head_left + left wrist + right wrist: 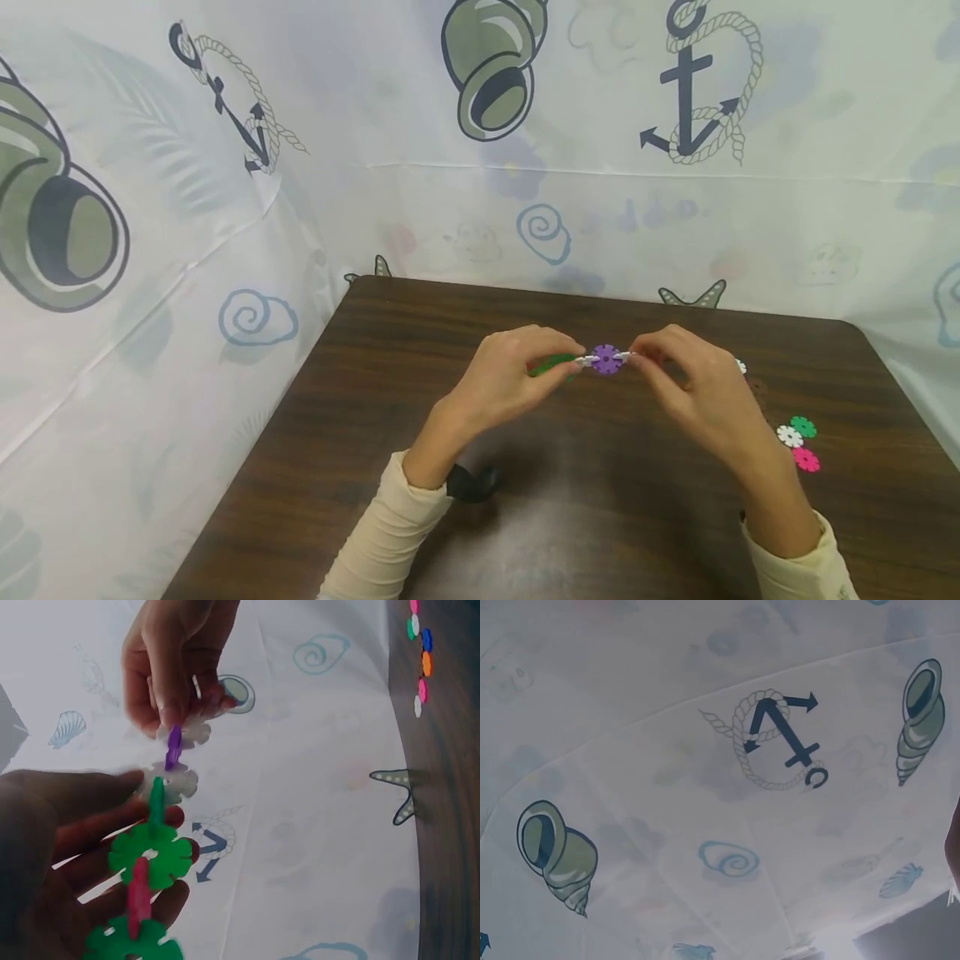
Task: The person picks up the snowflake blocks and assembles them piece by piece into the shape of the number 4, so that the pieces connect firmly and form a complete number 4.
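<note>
A chain of slotted plastic discs is stretched between both hands above the table. In the head view its purple disc (607, 359) sits edge-joined between two white discs. My left hand (506, 375) pinches the white disc (180, 782) on the near side of the purple one. From there, green discs (150, 856) and a pink disc (139, 898) trail along the left palm in the left wrist view. At the far end, my right hand (701, 392) pinches the other white disc (198, 733). The right wrist view shows mostly cloth.
Loose discs lie on the dark wooden table (360, 400) at the right: a green disc (803, 427), a white disc (790, 436) and a pink disc (806, 459), with others partly behind the right hand. Printed cloth (420, 217) hangs behind and to the left.
</note>
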`<action>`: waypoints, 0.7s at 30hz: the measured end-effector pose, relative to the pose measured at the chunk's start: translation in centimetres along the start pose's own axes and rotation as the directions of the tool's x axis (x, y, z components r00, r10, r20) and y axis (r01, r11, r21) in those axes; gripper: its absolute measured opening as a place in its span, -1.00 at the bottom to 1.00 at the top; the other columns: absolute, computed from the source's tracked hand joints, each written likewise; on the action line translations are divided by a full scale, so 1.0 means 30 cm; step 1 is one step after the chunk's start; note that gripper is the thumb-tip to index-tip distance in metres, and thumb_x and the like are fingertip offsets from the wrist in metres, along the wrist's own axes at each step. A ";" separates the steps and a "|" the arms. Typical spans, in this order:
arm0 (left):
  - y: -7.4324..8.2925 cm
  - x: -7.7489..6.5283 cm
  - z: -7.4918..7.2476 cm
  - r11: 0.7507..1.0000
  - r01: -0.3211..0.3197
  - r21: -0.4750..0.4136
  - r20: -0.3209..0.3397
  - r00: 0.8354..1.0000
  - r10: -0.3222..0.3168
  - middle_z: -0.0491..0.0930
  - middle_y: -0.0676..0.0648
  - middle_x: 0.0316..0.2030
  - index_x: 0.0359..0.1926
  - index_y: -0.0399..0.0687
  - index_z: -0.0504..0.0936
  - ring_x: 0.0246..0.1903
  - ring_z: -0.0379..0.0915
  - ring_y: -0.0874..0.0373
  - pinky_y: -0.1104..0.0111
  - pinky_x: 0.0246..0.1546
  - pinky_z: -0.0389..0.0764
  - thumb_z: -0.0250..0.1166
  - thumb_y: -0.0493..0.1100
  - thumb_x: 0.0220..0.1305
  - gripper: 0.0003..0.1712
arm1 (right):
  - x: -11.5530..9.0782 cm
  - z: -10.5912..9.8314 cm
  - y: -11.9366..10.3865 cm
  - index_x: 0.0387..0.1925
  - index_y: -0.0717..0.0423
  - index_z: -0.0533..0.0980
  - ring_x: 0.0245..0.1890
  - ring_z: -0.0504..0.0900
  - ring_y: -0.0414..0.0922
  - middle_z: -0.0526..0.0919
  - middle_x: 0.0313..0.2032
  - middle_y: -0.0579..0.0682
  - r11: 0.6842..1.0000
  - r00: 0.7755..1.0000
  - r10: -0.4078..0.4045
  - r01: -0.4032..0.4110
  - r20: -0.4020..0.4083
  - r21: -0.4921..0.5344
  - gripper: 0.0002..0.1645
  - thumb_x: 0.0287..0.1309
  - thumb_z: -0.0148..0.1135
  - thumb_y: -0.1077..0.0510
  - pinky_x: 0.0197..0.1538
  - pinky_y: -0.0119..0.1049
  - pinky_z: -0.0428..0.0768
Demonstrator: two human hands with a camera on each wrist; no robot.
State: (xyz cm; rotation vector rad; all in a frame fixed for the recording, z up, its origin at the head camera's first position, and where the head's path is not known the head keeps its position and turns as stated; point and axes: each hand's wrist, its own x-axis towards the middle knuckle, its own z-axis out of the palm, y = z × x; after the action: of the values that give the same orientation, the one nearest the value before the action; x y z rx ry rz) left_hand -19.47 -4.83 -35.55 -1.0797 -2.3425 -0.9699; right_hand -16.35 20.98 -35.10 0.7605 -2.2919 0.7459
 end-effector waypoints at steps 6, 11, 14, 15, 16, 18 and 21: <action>-0.018 -0.003 -0.031 0.994 0.011 -0.105 -0.142 0.990 -0.026 0.76 0.03 0.06 0.12 -0.01 0.74 0.12 0.64 0.20 0.32 0.23 0.60 0.48 -0.05 0.27 -0.59 | -0.005 -0.038 0.014 -0.22 0.09 0.66 -0.31 0.52 -0.38 0.68 -0.35 -0.16 1.000 0.999 0.019 -0.020 -0.037 -0.021 -0.73 0.07 0.47 0.42 -0.15 -0.62 0.43; -0.032 -0.004 -0.048 0.983 0.034 -0.178 -0.229 0.970 -0.075 0.69 -0.01 0.18 0.26 -0.05 0.64 0.22 0.57 0.16 0.25 0.32 0.55 0.21 0.23 0.48 -0.42 | -0.013 -0.090 0.025 -0.22 0.12 0.66 -0.31 0.46 -0.50 0.67 -0.36 -0.17 0.997 0.994 0.072 -0.074 -0.085 -0.021 -0.76 0.11 0.44 0.43 -0.17 -0.65 0.39; -0.035 -0.001 -0.050 0.979 0.050 -0.199 -0.240 0.966 -0.098 0.69 -0.02 0.18 0.27 -0.08 0.63 0.20 0.58 0.13 0.21 0.27 0.58 0.00 0.43 0.49 -0.23 | -0.017 -0.114 0.027 -0.23 0.13 0.65 -0.33 0.44 -0.53 0.66 -0.37 -0.19 0.994 0.989 0.105 -0.109 -0.107 -0.028 -0.81 0.15 0.43 0.40 -0.20 -0.65 0.38; -0.035 0.001 -0.050 0.978 0.051 -0.204 -0.242 0.965 -0.101 0.69 -0.03 0.17 0.27 -0.07 0.63 0.18 0.59 0.13 0.20 0.25 0.59 -0.04 0.46 0.48 -0.19 | -0.017 -0.119 0.028 -0.23 0.14 0.65 -0.34 0.44 -0.53 0.65 -0.38 -0.19 0.993 0.987 0.114 -0.118 -0.114 -0.027 -0.83 0.17 0.42 0.39 -0.20 -0.66 0.38; -0.035 0.002 -0.049 0.977 0.053 -0.207 -0.242 0.965 -0.104 0.69 -0.04 0.17 0.27 -0.08 0.63 0.16 0.60 0.12 0.19 0.23 0.61 -0.06 0.47 0.47 -0.17 | -0.017 -0.124 0.028 -0.23 0.15 0.65 -0.34 0.45 -0.53 0.64 -0.38 -0.19 0.992 0.985 0.121 -0.125 -0.120 -0.020 -0.85 0.18 0.42 0.38 -0.20 -0.67 0.39; -0.037 0.003 -0.046 0.975 0.052 -0.216 -0.243 0.964 -0.105 0.69 -0.05 0.15 0.27 -0.08 0.62 0.13 0.62 0.09 0.15 0.19 0.63 -0.07 0.48 0.46 -0.16 | -0.017 -0.132 0.031 -0.24 0.17 0.65 -0.33 0.47 -0.54 0.63 -0.40 -0.20 0.991 0.982 0.130 -0.131 -0.134 -0.001 -0.86 0.18 0.41 0.38 -0.16 -0.69 0.39; -0.037 0.005 -0.041 0.972 0.052 -0.230 -0.239 0.965 -0.108 0.69 -0.06 0.14 0.27 -0.09 0.62 0.11 0.63 0.06 0.14 0.17 0.64 -0.06 0.48 0.46 -0.16 | -0.019 -0.141 0.035 -0.24 0.18 0.65 -0.32 0.52 -0.56 0.61 -0.41 -0.22 0.990 0.977 0.142 -0.137 -0.158 0.039 -0.86 0.17 0.41 0.39 -0.10 -0.72 0.43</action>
State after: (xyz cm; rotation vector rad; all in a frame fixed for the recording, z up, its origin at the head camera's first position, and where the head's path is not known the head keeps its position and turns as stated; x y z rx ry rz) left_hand -20.36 -6.16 -35.09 -0.8843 -2.1241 -1.3413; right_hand -15.16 24.66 -33.04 0.5349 -2.2089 0.8721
